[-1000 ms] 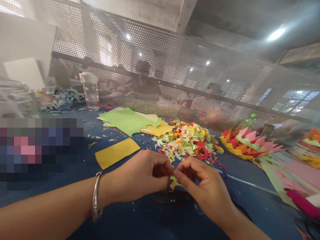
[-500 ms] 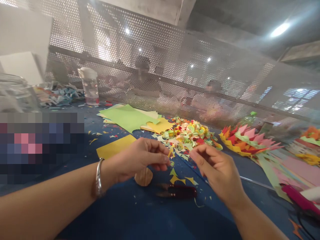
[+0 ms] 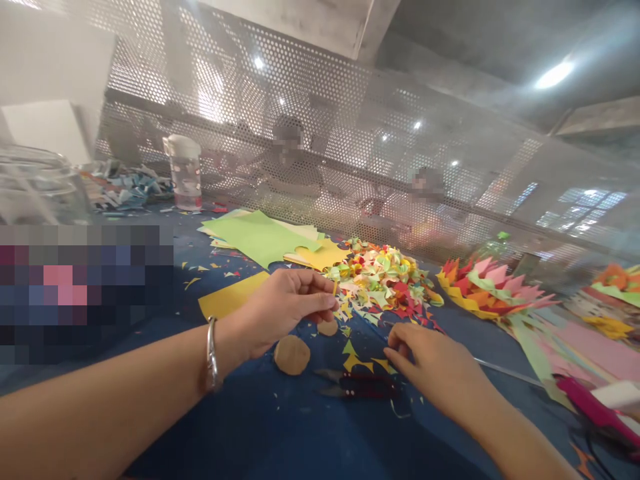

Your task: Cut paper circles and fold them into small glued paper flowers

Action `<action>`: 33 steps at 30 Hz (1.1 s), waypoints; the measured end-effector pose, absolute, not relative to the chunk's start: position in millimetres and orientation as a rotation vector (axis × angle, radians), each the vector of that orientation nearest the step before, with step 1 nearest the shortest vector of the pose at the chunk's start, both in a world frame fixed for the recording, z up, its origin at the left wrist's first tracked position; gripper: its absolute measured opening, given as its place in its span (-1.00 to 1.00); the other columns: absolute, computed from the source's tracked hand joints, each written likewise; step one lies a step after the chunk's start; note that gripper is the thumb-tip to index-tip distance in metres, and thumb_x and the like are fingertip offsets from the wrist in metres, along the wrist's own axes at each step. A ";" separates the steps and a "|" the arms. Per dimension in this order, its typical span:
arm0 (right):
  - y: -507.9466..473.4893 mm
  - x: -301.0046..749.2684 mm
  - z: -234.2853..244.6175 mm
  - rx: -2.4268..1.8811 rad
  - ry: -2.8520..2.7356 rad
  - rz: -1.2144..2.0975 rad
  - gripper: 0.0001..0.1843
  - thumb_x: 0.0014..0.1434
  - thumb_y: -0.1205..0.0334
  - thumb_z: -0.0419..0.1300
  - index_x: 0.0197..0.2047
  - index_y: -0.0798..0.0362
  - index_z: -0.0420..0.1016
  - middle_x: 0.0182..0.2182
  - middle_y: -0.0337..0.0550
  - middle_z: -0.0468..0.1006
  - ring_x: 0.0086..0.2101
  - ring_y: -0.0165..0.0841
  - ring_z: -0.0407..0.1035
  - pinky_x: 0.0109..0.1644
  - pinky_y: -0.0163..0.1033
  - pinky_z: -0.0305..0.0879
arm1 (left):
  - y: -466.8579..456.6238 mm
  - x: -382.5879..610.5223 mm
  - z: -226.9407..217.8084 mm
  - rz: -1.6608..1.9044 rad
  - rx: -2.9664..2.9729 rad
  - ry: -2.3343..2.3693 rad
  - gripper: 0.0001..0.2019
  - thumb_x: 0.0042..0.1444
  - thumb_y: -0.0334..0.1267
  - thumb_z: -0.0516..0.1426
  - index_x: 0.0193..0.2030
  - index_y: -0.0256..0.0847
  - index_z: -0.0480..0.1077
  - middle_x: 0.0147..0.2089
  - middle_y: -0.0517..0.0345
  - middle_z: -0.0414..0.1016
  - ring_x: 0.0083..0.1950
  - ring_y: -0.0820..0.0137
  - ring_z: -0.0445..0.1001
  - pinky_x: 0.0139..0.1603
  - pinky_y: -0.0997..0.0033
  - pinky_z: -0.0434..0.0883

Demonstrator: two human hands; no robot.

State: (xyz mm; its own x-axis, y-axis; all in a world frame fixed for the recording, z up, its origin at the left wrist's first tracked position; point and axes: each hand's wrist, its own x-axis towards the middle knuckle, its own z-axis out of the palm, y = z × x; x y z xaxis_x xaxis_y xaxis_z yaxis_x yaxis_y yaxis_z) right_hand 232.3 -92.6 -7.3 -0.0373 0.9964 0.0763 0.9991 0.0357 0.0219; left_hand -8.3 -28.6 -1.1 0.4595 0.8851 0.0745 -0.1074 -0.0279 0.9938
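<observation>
My left hand [image 3: 283, 308], with a silver bangle on the wrist, pinches a tiny yellow paper piece [image 3: 335, 288] between thumb and forefinger above the blue table [image 3: 280, 427]. My right hand [image 3: 435, 370] is lowered to the table with its fingers curled, fingertips beside yellow paper scraps [image 3: 357, 360] and close to small dark red snips [image 3: 357, 385]. What its fingers hold, if anything, is hidden. Two tan clay-like lumps [image 3: 292, 354] lie below my left hand. A heap of small folded coloured paper pieces [image 3: 383, 273] lies just beyond both hands.
Green and yellow paper sheets [image 3: 260, 240] lie at the back left, a yellow strip [image 3: 227, 297] nearer. Spiky paper flowers [image 3: 487, 283] and pink sheets sit at the right, a pink tool [image 3: 595, 407] at the right edge. A bottle [image 3: 186, 173] stands by the perforated screen; other people sit behind it.
My hands were pinched together a second ago and have parted. The left hand rose slightly with the yellow piece; the right hand dropped to the table near the snips.
</observation>
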 end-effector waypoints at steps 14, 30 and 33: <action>-101.2 239.4 -5.3 -2.147 -2.252 -0.182 -0.86 0.07 0.37 0.10 -0.49 0.00 0.36 -0.56 -0.21 0.50 -0.56 -0.32 0.37 -0.50 -0.27 0.02 | -34.8 -9.2 -0.4 0.796 1.285 0.685 -0.84 0.00 -0.31 0.28 -0.29 -0.32 0.45 -0.40 0.13 0.55 -0.41 0.51 0.44 -0.30 0.47 0.33; -90.4 225.8 19.4 -1.636 -2.327 0.402 -0.86 0.18 0.31 0.10 -0.43 -0.01 0.33 -0.54 -0.30 0.39 -0.54 -0.41 0.27 -0.48 -0.27 0.21 | -39.1 1.8 -13.2 0.596 1.154 0.672 -0.74 -0.09 -0.29 0.32 -0.24 -0.28 0.42 -0.44 0.16 0.56 -0.53 0.56 0.38 -0.44 0.53 0.26; -86.2 228.5 18.9 -1.614 -2.330 0.405 -0.86 0.18 0.30 0.10 -0.43 -0.01 0.32 -0.55 -0.30 0.38 -0.55 -0.42 0.26 -0.48 -0.28 0.20 | -37.1 2.7 -13.2 0.558 1.127 0.703 -0.72 -0.09 -0.29 0.31 -0.21 -0.27 0.41 -0.42 0.15 0.56 -0.54 0.58 0.37 -0.55 0.59 0.15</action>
